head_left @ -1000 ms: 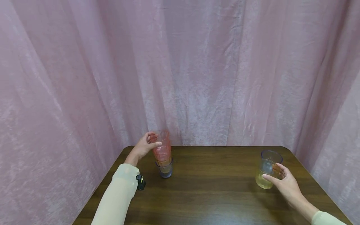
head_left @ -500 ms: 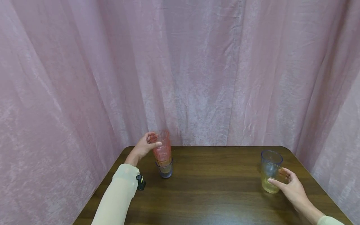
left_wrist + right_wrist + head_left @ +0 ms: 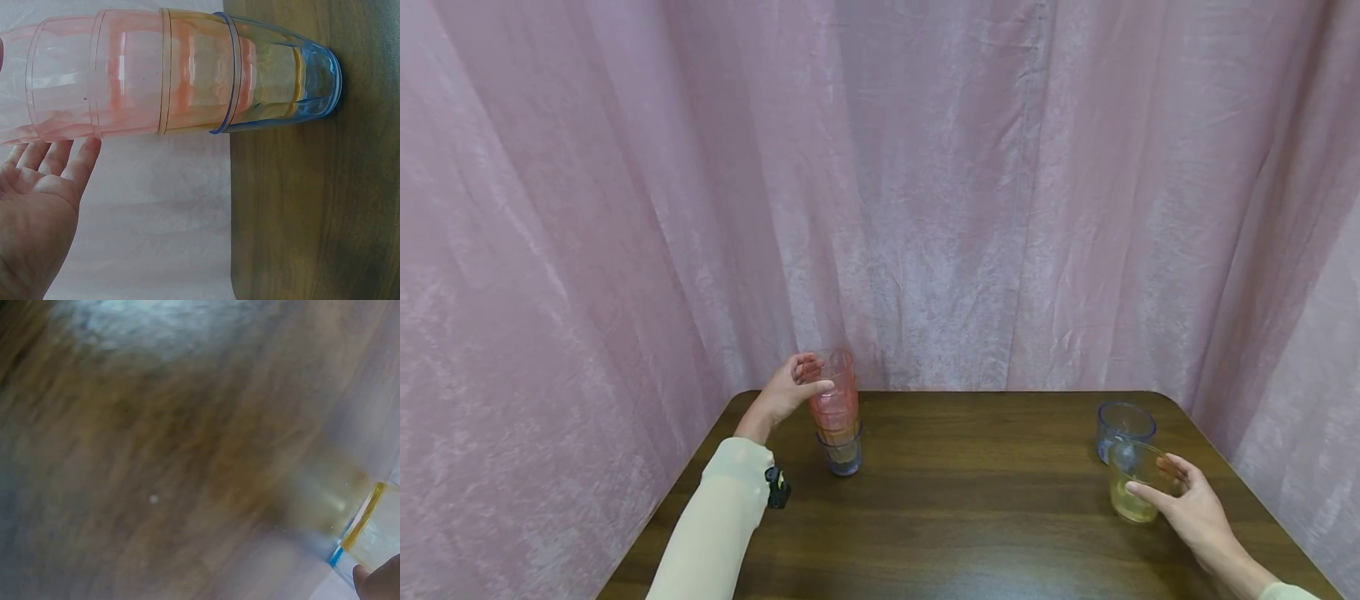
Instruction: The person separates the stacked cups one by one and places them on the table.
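On the left of the table stands an upright stack of clear tumblers: pink tumblers point(image 3: 835, 407) on top, an orange tumbler point(image 3: 200, 69) beneath, a blue tumbler point(image 3: 322, 81) at the bottom. My left hand point(image 3: 784, 395) holds the pink upper part between thumb and fingers; fingertips touch its side in the left wrist view. At the right, my right hand point(image 3: 1201, 510) grips a yellow tumbler point(image 3: 1129, 502) by its side. Just behind it is a second blue tumbler point(image 3: 1106, 443), partly covered by the yellow one. Whether the yellow tumbler touches the table I cannot tell.
A dark brown wooden table point(image 3: 970, 500) with rounded far corners carries everything. Pink curtains point(image 3: 940, 208) hang behind it and along both sides. A black device point(image 3: 778, 488) is strapped at the left wrist.
My right hand has moved right and toward me with the yellow tumbler, leaving more of the right blue tumbler visible behind it. The left hand and its stack have stayed in place.
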Demonstrator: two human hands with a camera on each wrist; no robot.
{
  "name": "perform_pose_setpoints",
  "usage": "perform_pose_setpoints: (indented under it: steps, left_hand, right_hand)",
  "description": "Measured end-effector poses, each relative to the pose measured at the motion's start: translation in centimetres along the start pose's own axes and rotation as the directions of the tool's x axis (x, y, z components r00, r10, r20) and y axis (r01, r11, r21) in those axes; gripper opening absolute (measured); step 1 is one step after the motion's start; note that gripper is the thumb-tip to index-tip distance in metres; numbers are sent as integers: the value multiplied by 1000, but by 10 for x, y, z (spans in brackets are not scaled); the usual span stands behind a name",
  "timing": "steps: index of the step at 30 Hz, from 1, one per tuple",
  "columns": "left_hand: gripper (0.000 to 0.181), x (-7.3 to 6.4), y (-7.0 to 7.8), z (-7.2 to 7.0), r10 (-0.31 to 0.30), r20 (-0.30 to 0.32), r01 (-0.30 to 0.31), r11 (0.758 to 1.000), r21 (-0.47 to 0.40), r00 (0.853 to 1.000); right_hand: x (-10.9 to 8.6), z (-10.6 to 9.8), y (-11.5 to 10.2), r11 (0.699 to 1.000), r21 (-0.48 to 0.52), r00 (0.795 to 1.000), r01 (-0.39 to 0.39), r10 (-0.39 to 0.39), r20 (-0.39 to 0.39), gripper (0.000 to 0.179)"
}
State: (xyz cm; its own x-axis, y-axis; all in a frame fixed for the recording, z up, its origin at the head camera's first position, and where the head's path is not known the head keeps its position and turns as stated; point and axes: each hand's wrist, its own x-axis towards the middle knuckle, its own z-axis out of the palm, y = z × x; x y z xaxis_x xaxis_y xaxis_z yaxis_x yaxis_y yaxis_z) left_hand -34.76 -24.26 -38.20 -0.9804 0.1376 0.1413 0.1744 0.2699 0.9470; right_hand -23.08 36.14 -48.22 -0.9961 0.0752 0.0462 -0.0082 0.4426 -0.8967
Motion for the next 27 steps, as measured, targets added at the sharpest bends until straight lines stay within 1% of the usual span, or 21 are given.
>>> perform_pose_setpoints:
  steps: [7, 11, 12, 15, 18, 19, 20, 27]
  left_hand:
    - [77, 0, 0, 0, -4, 1, 4, 1000, -4, 1000]
    - [75, -1, 1, 0, -2, 0, 2, 1000, 1, 1000]
    - [75, -3, 5, 0, -7, 7, 7, 1000, -3, 1000]
    - [76, -4, 5, 1, -1, 5, 1, 1000, 0, 1000]
    - [77, -4, 4, 0, 2, 5, -2, 1000, 11, 1000]
    - [77, -2, 0, 0, 9, 0, -9, 1000, 17, 1000]
    - [77, -1, 0, 0, 11, 1, -11, 1000, 19, 1000]
    - [74, 0, -1, -1, -2, -2, 2, 1000, 7, 1000]
  right_hand:
    - [0, -1, 3, 1000, 23, 1000, -9, 10, -14, 103]
    - [-1, -2, 5, 1000, 12, 1000, -11, 11, -20, 103]
    - [-1, -2, 6, 1000, 9, 1000, -12, 12, -18, 103]
    - [-1, -3, 7, 1000, 2, 1000, -10, 10, -22, 103]
    - [-2, -4, 6, 1000, -8, 1000, -16, 15, -18, 103]
    - [-2, -4, 6, 1000, -8, 1000, -15, 15, -17, 103]
    - [-2, -5, 6, 1000, -8, 1000, -15, 14, -9, 103]
    - [-3, -6, 7, 1000, -7, 1000, -18, 18, 13, 104]
